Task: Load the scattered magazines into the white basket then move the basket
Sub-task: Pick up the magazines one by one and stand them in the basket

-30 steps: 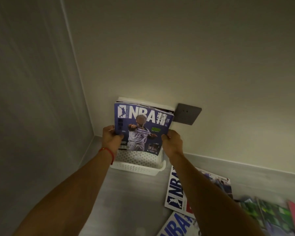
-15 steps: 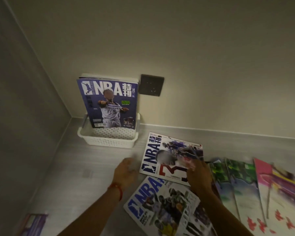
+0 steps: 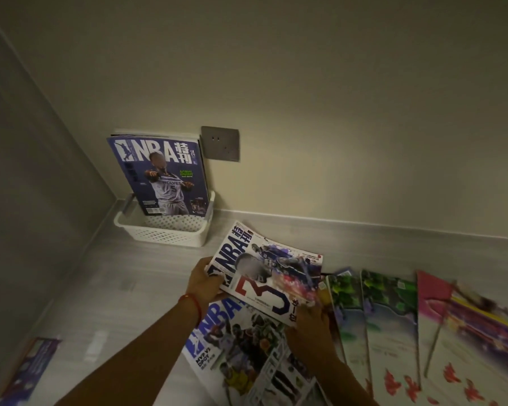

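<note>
Both hands hold one white-covered NBA magazine [image 3: 269, 276] with a large red-and-blue "3" on its cover, raised slightly off the pale grey surface [image 3: 147, 276]. The left hand [image 3: 203, 281] grips its near-left corner, thumb curled over the cover; the right hand [image 3: 311, 323] pinches its near-right edge, fingers tucked beneath — how far they curl there cannot be told. Just below it, partly covered, another NBA magazine [image 3: 241, 350] lies flat on the surface. To the right, several magazines with green and floral covers [image 3: 390, 320] fan out, overlapping, and a pink-cornered one [image 3: 467, 332] is blurred at the far right. In the far left corner the white perforated basket [image 3: 165, 231] stands against the wall, with a purple NBA magazine [image 3: 159, 177] upright inside it, leaning back before other issues. A grey wall socket [image 3: 220, 143] sits just right of that stack. At the near left edge a bluish booklet [image 3: 31, 367] lies apart from the rest.
</note>
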The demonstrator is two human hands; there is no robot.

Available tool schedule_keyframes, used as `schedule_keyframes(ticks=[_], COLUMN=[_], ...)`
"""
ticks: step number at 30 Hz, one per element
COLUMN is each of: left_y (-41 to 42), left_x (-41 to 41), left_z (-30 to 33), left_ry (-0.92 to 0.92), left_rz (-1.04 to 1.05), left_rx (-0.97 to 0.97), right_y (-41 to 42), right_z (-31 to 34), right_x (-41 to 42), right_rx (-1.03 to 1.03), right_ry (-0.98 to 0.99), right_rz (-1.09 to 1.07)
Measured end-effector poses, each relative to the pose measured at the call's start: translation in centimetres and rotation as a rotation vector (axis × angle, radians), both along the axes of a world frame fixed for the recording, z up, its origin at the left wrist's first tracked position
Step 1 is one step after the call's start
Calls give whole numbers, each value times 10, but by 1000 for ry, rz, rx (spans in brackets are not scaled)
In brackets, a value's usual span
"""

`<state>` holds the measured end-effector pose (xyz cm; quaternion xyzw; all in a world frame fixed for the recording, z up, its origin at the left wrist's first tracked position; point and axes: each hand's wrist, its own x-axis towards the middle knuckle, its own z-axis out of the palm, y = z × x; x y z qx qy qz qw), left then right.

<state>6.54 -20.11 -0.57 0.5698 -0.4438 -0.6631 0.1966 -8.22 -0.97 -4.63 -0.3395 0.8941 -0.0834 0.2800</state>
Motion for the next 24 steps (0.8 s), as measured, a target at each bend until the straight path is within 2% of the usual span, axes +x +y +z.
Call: schedule_keyframes(ticks=[3, 6, 9, 12, 16, 20, 24], left_y=[21, 30, 18, -9, -43, -56, -41], left_x=[8, 20, 38, 60, 82, 94, 117], left_z=[22, 46, 75, 103, 125, 126, 102], left_ry=[101, 179, 263, 288, 284, 340, 283], left_rz=[-34, -38, -91, -213, -233, 35, -133], left_rx=[-127, -244, -319, -393, -469, -395, -349], right_y=[3, -15, -42, -58, -65, -83, -110], right_z=[16, 49, 90, 120, 139, 151, 160], right_x=[-16, -38, -56, -61, -51, -18, 19], right_rx=[-9, -251, -469, -534, -646, -763, -825], right_ry=[84, 38, -100, -305, -395, -402, -388], right_rz=[113, 58, 47, 47, 171, 111, 54])
